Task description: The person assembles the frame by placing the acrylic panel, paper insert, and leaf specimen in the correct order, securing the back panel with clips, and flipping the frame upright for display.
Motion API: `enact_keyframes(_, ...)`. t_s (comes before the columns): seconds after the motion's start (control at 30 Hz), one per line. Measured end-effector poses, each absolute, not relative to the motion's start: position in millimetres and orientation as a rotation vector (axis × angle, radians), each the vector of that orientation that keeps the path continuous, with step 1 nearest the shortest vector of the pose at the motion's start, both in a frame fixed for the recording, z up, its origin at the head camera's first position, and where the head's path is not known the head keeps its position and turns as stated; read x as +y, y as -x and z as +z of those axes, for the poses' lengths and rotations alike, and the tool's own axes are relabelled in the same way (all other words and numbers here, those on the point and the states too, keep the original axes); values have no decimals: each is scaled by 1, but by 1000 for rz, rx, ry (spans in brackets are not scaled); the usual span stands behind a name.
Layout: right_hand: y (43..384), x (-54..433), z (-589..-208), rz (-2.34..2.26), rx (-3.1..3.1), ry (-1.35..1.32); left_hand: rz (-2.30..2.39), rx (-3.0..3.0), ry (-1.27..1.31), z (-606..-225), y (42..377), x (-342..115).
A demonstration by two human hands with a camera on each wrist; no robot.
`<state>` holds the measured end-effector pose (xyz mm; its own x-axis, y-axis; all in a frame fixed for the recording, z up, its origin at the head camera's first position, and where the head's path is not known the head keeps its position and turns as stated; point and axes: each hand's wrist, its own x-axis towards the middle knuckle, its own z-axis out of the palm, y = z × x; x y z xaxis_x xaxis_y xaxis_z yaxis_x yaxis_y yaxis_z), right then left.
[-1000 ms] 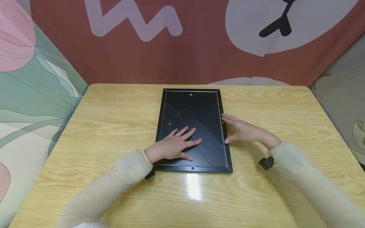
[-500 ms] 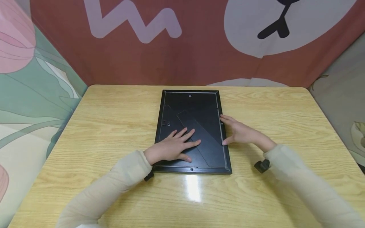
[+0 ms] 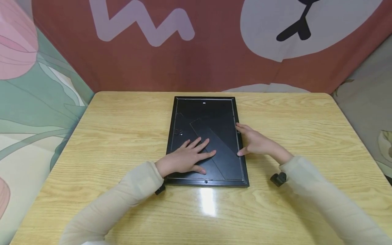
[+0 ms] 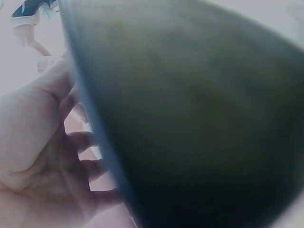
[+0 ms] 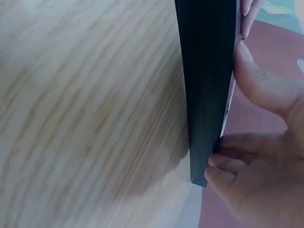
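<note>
A black picture frame (image 3: 211, 110) lies face down on the wooden table (image 3: 122, 119), its back panel and folded easel leg (image 3: 222, 156) facing up. My left hand (image 3: 186, 159) rests on the lower left of that back, fingers spread. At the right edge is my right hand (image 3: 257, 141), its thumb on the inner rim and its fingertips higher up along the border. The right wrist view shows the thumb and bent fingers of this hand (image 5: 266, 161) against the frame's side (image 5: 206, 90). In the left wrist view, the blurred frame (image 4: 190, 114) fills most of the picture.
Small metal hardware (image 3: 179, 132) sits on the left of the frame's back. A red patterned cloth (image 3: 214, 61) hangs behind the table, and a leafy printed one (image 3: 33, 109) hangs at the left. A wrist camera (image 3: 278, 179) shows below the right sleeve.
My right hand has shifted slightly left, and its thumb has slid from the outer edge onto the inner rim. The left hand stays in place on the frame.
</note>
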<state>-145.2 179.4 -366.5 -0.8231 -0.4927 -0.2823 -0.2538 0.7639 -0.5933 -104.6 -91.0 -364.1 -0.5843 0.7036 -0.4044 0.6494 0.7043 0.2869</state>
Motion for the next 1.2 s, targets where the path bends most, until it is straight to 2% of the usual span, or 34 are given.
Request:
enact_keyframes(0.7, 143, 165, -360, -596, 2563, 395, 176, 2417, -1036, -367, 108, -85)
enact_keyframes(1.03, 135, 175, -358, -597, 2586, 543, 223, 2441, -1030, -368, 108, -88)
enact_keyframes(1.2, 117, 160, -353, -549, 2655, 735, 218, 2456, -1049, -369, 108, -91)
